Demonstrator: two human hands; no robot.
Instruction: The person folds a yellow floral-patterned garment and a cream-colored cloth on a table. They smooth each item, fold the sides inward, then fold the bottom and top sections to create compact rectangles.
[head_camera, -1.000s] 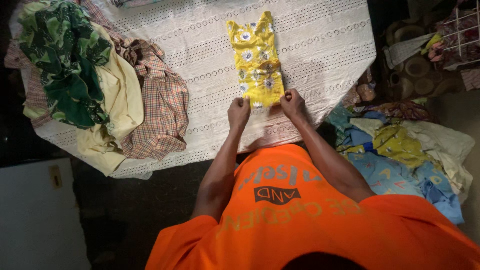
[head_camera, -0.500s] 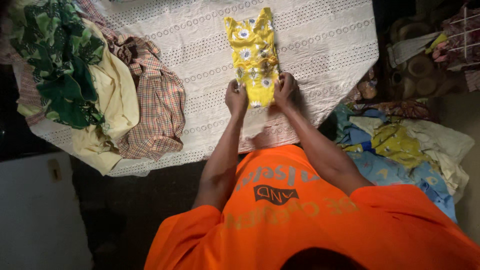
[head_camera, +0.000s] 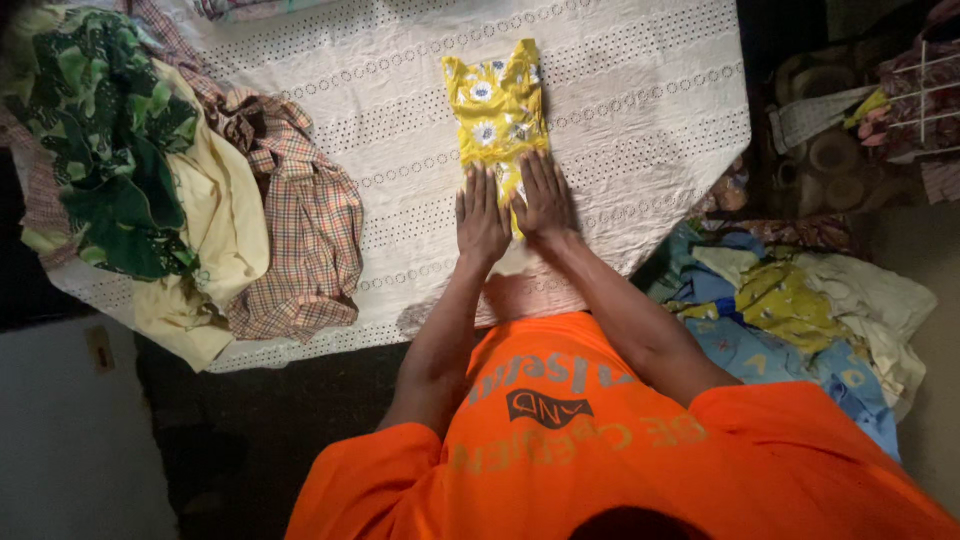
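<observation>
A small yellow garment with white flowers (head_camera: 497, 105) lies folded lengthwise on a white eyelet cloth (head_camera: 640, 110) that covers the table. My left hand (head_camera: 481, 214) and my right hand (head_camera: 544, 196) lie flat side by side on the near end of the garment, palms down, fingers stretched out and pressing it onto the cloth. Neither hand grips anything. My orange shirt (head_camera: 600, 450) fills the bottom of the view.
A pile of clothes sits on the table's left: a green leafy piece (head_camera: 100, 150), a pale yellow piece (head_camera: 220, 230) and a checked shirt (head_camera: 300, 230). More clothes, blue and yellow (head_camera: 790, 310), lie heaped at the right beside the table. A dark floor shows at the left.
The garment's near end has been folded up, so it is shorter. My hands went from pinching its lower edge to lying flat on top of it.
</observation>
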